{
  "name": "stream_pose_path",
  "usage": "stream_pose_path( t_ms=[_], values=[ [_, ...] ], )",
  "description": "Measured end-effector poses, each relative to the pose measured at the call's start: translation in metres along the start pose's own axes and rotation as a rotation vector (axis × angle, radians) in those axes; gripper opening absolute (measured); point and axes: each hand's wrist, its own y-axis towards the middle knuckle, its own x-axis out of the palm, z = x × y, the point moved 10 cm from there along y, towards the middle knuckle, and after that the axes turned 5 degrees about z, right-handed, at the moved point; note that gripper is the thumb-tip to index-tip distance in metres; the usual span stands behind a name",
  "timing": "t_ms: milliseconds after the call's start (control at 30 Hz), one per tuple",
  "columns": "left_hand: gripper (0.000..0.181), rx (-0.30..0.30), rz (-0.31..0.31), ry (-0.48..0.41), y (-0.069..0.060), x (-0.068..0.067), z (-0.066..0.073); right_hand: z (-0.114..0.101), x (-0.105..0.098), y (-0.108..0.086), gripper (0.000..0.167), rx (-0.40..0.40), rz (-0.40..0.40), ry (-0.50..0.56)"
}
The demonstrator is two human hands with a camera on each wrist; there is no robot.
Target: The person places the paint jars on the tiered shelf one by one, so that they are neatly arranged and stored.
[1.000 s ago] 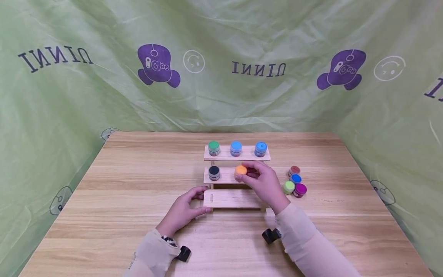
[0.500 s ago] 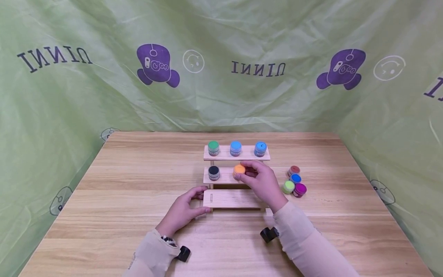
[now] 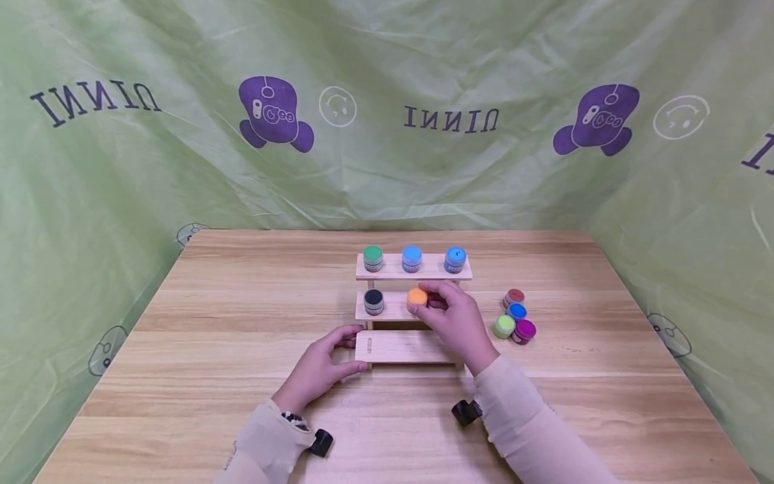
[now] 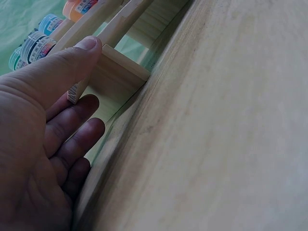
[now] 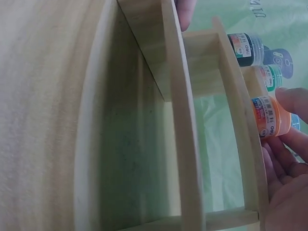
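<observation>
A three-tier wooden display rack [image 3: 411,346] stands on the table. My right hand [image 3: 459,326] pinches an orange paint jar [image 3: 416,298] between thumb and fingers at the middle tier; in the right wrist view the jar [image 5: 265,118] is upright, its base at the shelf's edge. To its left on that tier is a black-lidded jar [image 3: 373,302]. My left hand [image 3: 320,366] grips the left end of the lowest tier, thumb [image 4: 88,44] on the front edge and fingers behind. The top tier bears a green jar [image 3: 373,258] and two blue jars [image 3: 412,259].
Right of the rack, a brown-red jar [image 3: 513,298], a blue jar [image 3: 517,312], a light green jar [image 3: 504,327] and a magenta jar [image 3: 524,331] stand close together on the wooden table [image 3: 199,376]. Green printed cloth [image 3: 387,175] hangs behind and at both sides.
My right hand has shifted slightly left along the middle tier with the orange paint jar, towards the black-lidded one. The left hand has stayed on the rack's end.
</observation>
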Motion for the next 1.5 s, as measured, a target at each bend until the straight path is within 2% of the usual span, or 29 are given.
stream_pose_path(
  t_ms=[300, 533, 933, 1100, 1267, 1500],
  values=[
    [0.066, 0.002, -0.001, 0.001, 0.0, 0.0, 0.001, -0.009, -0.002, -0.008, 0.039, -0.194, 0.135, -0.129],
    [0.066, -0.005, 0.0, 0.004, 0.0, 0.0, 0.001, -0.012, -0.001, -0.016, 0.04, -0.255, 0.187, -0.15],
    [0.065, 0.0, 0.009, 0.014, 0.0, -0.001, -0.001, -0.009, -0.004, -0.019, 0.044, -0.227, 0.178, -0.123],
    [0.066, 0.004, 0.006, 0.013, 0.001, 0.0, -0.001, -0.005, -0.008, -0.019, 0.044, -0.19, 0.158, -0.096],
    [0.067, 0.003, 0.001, 0.013, 0.001, 0.0, 0.0, 0.0, -0.012, -0.018, 0.041, -0.156, 0.104, -0.029],
    [0.067, -0.005, -0.001, 0.007, 0.0, -0.001, 0.001, 0.01, -0.019, -0.016, 0.037, -0.064, 0.028, 0.1]
  ],
)
